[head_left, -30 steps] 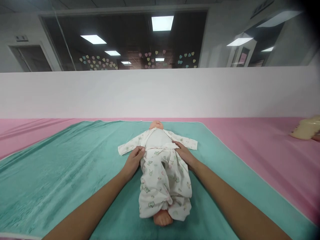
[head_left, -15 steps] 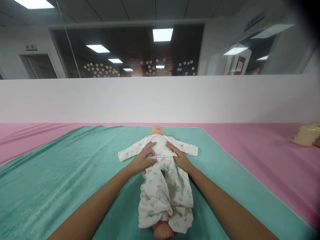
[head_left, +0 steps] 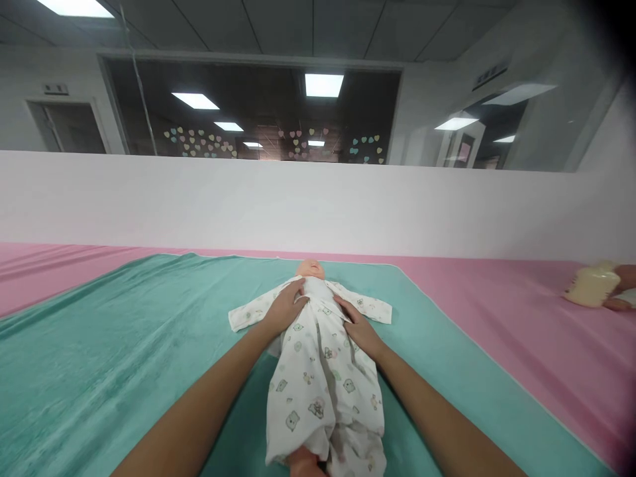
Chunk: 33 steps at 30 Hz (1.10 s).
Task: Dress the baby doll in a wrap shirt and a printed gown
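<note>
Supine doll point(head_left: 311, 269), white printed clothes point(head_left: 304, 377), sleeves outspread point(head_left: 248, 313)

Text: none readable | door sign point(head_left: 55, 89): illegible | upper-right sign point(head_left: 491, 74): illegible

From where I'm standing, a doll point(head_left: 325, 371) in a white printed outfit lies on its back on a teal cloth point(head_left: 124, 351), sleeves spread wide, head toward the white wall point(head_left: 298, 209), while the person's left hand point(head_left: 285, 310) touches one side of its chest and the right hand point(head_left: 365, 333), fingers stretched out, rests on the other side. Pink fabric point(head_left: 497, 311) borders the teal, and off to the right a pale yellow container point(head_left: 591, 286) meets what seems another person's hand point(head_left: 625, 281). Heart shapes point(head_left: 201, 138) dot the dark window point(head_left: 238, 86) above the wall.
</note>
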Tool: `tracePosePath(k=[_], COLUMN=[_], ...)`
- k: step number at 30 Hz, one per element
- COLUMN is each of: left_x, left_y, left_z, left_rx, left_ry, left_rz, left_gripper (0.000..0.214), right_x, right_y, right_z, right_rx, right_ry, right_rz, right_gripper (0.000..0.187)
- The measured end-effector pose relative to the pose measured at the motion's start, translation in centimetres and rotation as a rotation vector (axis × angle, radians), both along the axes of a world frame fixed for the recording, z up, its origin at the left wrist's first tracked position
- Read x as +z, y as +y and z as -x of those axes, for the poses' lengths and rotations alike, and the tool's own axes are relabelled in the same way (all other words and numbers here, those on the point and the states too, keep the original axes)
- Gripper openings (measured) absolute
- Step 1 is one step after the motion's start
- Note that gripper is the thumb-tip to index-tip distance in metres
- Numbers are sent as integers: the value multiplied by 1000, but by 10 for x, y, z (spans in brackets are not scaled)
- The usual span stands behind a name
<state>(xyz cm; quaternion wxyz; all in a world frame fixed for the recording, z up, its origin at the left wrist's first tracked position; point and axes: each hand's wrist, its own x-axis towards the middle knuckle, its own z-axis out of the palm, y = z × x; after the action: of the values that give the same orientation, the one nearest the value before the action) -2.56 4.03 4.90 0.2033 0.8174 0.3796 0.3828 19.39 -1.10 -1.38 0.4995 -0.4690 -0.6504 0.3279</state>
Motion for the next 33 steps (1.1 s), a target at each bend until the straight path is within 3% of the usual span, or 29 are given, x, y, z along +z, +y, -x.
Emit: tracePosePath(k=[3,6,11,15,20,23,26,30,33], left_x=[-15,-27,-37,-37,-24,-13,-6,-6,-8], left_y=[7,12,17,18,18,26,43,62,59], left_z=[3,3,3,9,16,14,9,6,6], left_rx=[78,161,300,261,155,191,241,270,267], left_ry=[6,42,175,220,199,220,236,199,181], left_rz=[-1,-57,-35,2,-65,-50,-11,29,41], left_gripper=[40,46,55,57,43,37,32,25,22], right_x=[-1,5,38,65,63,53,43,32,26], right_y=[-1,-2,4,18,36,49,68,92,94], right_z=[0,0,3,8,5,4,9,15,14], right_rx=[3,57,218,350,353,260,56,-214,-326], right_ry=[59,82,-143,-399,-425,-319,-183,-102,-117], right_rz=[41,31,-59,-71,-25,-36,-62,-90,-104], right_gripper=[69,70,77,79,82,71,53,32,23])
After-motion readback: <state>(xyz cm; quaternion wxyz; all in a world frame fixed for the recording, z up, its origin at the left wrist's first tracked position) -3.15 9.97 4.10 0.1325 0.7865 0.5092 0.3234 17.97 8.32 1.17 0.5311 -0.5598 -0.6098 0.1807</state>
